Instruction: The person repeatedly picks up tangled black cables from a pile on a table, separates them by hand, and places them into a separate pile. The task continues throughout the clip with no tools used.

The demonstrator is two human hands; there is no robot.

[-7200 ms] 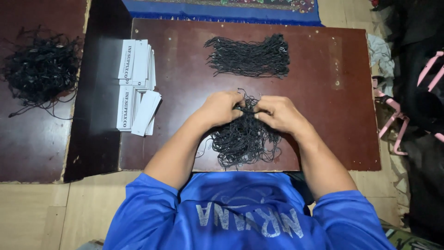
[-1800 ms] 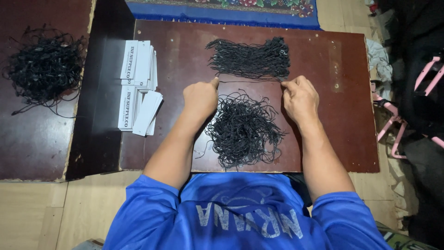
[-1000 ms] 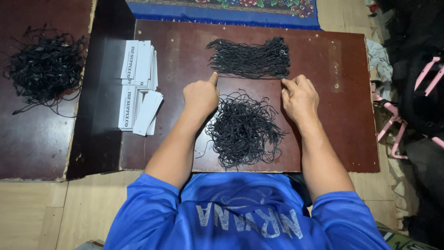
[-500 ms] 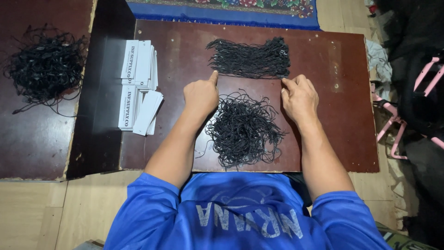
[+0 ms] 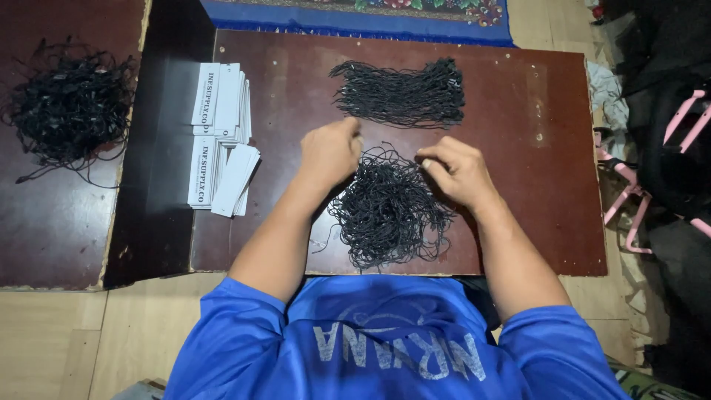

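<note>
A loose tangle of black cords lies on the reddish-brown board in front of me. My left hand rests at the tangle's upper left with its fingers curled under; whether a cord is inside is hidden. My right hand sits at the tangle's upper right, fingertips pinched on strands at its edge. Just beyond both hands lies a straightened bundle of black cords, laid side by side.
Stacks of white paper tags lie at the board's left end. A second heap of black cords sits on a separate dark board at far left. A blue rug edge runs along the top; bags and pink straps crowd the right.
Both hands have come back from the lower edge of the straightened bundle and drawn closer together, onto the top of the tangle. The piles and tags have not moved.
</note>
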